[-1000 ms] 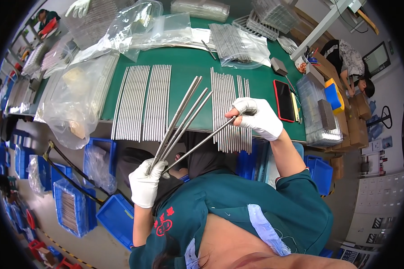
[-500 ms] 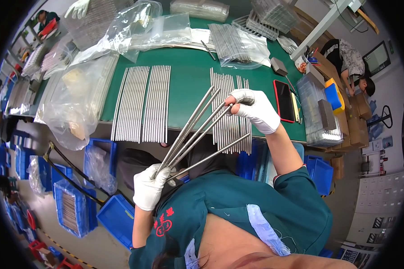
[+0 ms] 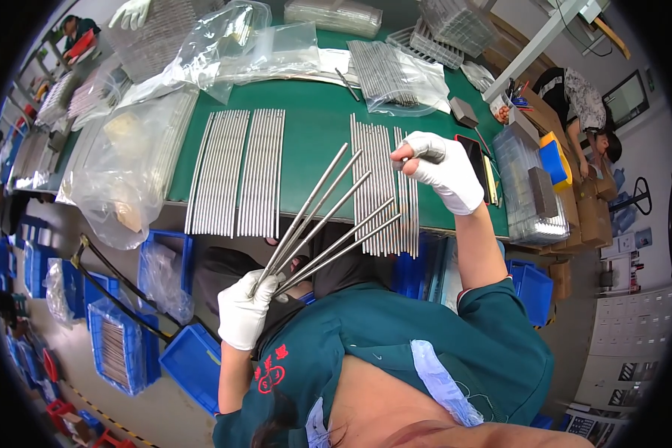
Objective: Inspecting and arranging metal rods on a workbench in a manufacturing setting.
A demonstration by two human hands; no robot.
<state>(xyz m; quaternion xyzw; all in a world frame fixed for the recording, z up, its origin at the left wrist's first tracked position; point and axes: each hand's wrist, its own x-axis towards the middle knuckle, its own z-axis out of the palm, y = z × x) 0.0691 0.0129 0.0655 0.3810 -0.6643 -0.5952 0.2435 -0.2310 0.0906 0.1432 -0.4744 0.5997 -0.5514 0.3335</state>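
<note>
My left hand [image 3: 245,310], in a white glove, is closed around the lower ends of several thin metal rods [image 3: 322,196]. They fan up and to the right, their far ends apart. My right hand [image 3: 444,172], in a white glove with bare thumb and fingertip, is raised over the right-hand rods on the table. Its thumb and finger are pinched together, with a small greyish spot between them that I cannot make out. Beneath it lies a row of rods [image 3: 373,164] with a narrower row beside it. Two more rows of rods [image 3: 220,172] lie side by side at the left.
The green table [image 3: 313,119] carries plastic bags [image 3: 265,52] and a bagged rod bundle [image 3: 381,71] at the back. A red-edged phone [image 3: 467,145] is partly behind my right hand. Blue bins [image 3: 194,362] stand on the floor. Another person [image 3: 586,112] bends over boxes at far right.
My right hand has moved right and slightly up, away from the rod ends. The fanned rods have shifted and spread differently in my left hand, which has stayed nearly in place.
</note>
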